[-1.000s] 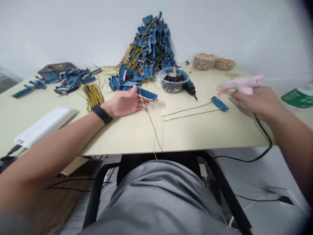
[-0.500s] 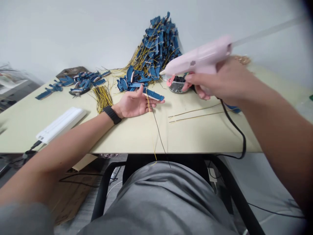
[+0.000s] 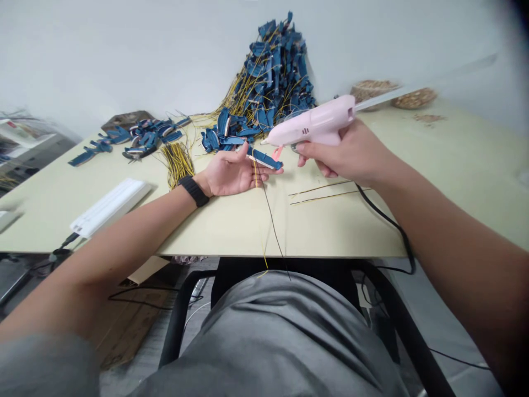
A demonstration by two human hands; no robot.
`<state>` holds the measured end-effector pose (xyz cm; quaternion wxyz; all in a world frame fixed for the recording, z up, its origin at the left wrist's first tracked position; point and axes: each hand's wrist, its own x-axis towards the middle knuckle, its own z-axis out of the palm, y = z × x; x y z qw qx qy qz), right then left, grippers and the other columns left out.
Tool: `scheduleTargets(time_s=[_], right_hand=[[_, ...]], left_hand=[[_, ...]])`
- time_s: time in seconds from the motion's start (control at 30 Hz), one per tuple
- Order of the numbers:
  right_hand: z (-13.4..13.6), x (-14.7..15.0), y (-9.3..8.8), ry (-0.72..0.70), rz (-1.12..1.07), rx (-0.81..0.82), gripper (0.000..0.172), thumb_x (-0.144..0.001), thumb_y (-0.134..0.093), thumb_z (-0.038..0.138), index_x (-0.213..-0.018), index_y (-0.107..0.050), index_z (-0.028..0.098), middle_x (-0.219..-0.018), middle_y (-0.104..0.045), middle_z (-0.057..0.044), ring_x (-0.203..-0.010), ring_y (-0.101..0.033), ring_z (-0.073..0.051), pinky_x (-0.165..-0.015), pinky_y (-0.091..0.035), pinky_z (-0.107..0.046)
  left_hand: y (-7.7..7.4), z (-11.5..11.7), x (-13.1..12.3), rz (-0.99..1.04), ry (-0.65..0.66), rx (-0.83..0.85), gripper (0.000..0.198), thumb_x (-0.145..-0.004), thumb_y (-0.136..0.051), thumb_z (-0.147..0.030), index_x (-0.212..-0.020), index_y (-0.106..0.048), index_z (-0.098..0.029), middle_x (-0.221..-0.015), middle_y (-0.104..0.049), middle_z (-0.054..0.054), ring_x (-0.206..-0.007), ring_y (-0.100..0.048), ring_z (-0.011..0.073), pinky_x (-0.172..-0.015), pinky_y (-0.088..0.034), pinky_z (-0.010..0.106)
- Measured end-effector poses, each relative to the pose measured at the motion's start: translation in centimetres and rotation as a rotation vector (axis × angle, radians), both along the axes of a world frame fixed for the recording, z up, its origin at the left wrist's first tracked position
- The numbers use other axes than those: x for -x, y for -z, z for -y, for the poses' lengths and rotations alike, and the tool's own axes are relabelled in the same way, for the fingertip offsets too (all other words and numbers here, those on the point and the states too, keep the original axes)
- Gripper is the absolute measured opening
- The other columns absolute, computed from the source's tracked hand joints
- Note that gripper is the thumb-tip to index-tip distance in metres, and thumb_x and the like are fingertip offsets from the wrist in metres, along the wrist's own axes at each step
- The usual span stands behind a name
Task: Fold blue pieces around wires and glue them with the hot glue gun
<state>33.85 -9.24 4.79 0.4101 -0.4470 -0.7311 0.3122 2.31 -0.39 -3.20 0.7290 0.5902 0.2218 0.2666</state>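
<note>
I am holding the glue gun [image 3: 309, 125] in my right hand [image 3: 345, 157], nozzle just beside the blue connector [image 3: 264, 159] on my left hand [image 3: 233, 175], grip unclear. Risk: tilting could drip hot glue onto my skin.

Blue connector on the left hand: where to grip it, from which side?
Pinch the blue connector across its long edges near its free end, coming from the right: it lies slanted on the left hand, and its wires drop from the other end. The right hand holds a pink glue gun.
</note>
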Motion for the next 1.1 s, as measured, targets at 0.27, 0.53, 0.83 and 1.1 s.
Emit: scheduleTargets(time_s=[0.27, 0.53, 0.83, 1.1], right_hand=[[1.0, 0.6, -0.5, 0.087, -0.054, 0.085, 0.014, -0.103, -0.093, 0.016, -0.116, -0.092, 0.023, -0.090, -0.089, -0.008, -0.052, -0.055, -0.014, -0.039, -0.047, -0.027], [1.2, 0.5, -0.2, 0.101, -0.042, 0.066, 0.025, -0.101, -0.096, 0.024, -0.126, -0.095, 0.022, -0.093, -0.090, -0.008, -0.054, -0.055, -0.015, -0.041, -0.049, -0.030], [1.6, 1.1, -0.4, 0.133, -0.005, 0.098, 0.018, -0.105, -0.091, 0.015, -0.122, -0.094, 0.021, -0.093, -0.090, -0.009, -0.055, -0.056, -0.015, -0.045, -0.050, -0.031], [1.4, 1.4, -0.3, 0.121, 0.057, 0.087, 0.011, -0.104, -0.092, 0.013, -0.105, -0.088, 0.022, -0.087, -0.087, -0.005, -0.053, -0.057, -0.013, -0.045, -0.047, -0.029]], left_hand=[[0.2, -0.1, -0.4, 0.130, 0.023, 0.162, 0.083, -0.130, -0.050, -0.081, -0.144, -0.092, -0.010, -0.139, -0.096, 0.031, -0.117, -0.094, 0.0371, -0.113, -0.068, 0.048], [0.6, -0.2, -0.5, 0.148, 0.013, 0.150, 0.081, -0.127, -0.053, -0.082, -0.141, -0.094, -0.014, -0.134, -0.097, 0.030, -0.115, -0.095, 0.0382, -0.108, -0.070, 0.049], [0.5, -0.3, -0.3, 0.127, 0.128, 0.079, 0.072, -0.130, -0.056, -0.074, -0.135, -0.093, -0.012, -0.144, -0.095, 0.031, -0.125, -0.094, 0.0379, -0.110, -0.069, 0.046], [0.3, -0.2, -0.3, 0.105, 0.100, 0.124, 0.073, -0.130, -0.052, -0.074, -0.136, -0.093, -0.014, -0.143, -0.095, 0.030, -0.126, -0.093, 0.0393, -0.111, -0.069, 0.049]])
